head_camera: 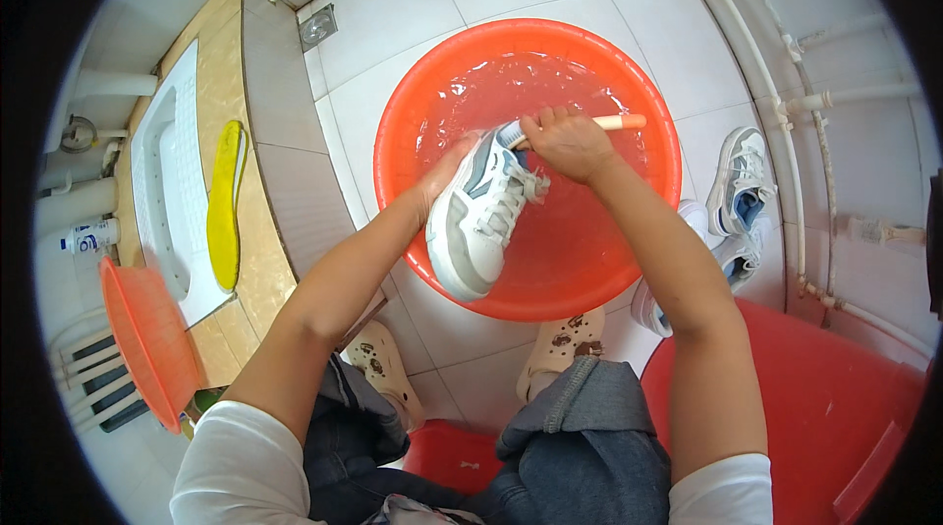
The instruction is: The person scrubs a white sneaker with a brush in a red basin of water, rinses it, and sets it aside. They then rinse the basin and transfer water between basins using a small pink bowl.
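A white and grey lace-up sneaker (475, 219) is tilted over the near left part of a red plastic basin (527, 308) that holds water. My left hand (451, 164) grips the shoe from its left side, its fingers mostly hidden behind the heel. In my right hand (567, 142) is a brush with a cream handle (619, 122) tipped in orange. White bristles show by the shoe's collar, at the heel end; whether they touch the lining I cannot tell. The laces hang loosely over the tongue.
Several sneakers (739, 179) lie on the tiles at right, beside wall pipes (784, 112). A yellow insole (225, 204) rests along a white squat toilet (158, 157). An orange basin (147, 341) leans at left. A large red container (781, 392) stands near my right arm.
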The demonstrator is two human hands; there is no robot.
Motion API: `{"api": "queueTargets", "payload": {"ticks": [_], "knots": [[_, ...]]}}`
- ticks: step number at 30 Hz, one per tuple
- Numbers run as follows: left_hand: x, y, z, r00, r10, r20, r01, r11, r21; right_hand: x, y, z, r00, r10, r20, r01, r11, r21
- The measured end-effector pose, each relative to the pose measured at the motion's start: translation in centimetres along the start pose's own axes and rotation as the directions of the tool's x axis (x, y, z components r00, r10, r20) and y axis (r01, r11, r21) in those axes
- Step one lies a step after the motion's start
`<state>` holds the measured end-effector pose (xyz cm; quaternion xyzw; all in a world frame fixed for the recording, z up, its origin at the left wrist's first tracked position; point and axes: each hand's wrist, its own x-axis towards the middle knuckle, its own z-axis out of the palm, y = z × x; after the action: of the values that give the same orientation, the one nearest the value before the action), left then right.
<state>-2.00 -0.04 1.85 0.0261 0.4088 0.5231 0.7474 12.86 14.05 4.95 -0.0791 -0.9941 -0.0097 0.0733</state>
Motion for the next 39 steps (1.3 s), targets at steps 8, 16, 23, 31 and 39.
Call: {"api": "queueTargets", "payload": {"ticks": [8,16,23,31,39], "knots": [[-0.9,1.7,0.8,0.983,-0.127,-0.134,0.152,0.968,0.199,-0.7,-1.9,1.1,0.741,0.294,0.604,-0.640,0.580,0.504],[-1.6,6.0,3.7,0.903,0.316,-0.290,0.029,0.629,0.777,-3.7,3.2,-2.3,0.370,0.336,0.866,-0.927,0.193,0.321],[-4.5,9.6,6.8,0.933,0.226,-0.279,0.123,0.529,0.840,-5.2,-0.2,-0.8,0.666,0.737,0.118,-0.677,0.530,0.511],[-7.7,11.2,13.1,0.952,0.065,-0.299,0.181,0.669,0.721,1.9,-7.6,-5.7,0.613,0.746,0.261,0.070,-0.379,0.923],[-8.1,10.8,9.7,0.971,0.032,-0.235,0.038,0.957,0.289,1.8,-9.0,-8.4,0.719,0.691,0.070,0.023,-0.125,0.992]]}}
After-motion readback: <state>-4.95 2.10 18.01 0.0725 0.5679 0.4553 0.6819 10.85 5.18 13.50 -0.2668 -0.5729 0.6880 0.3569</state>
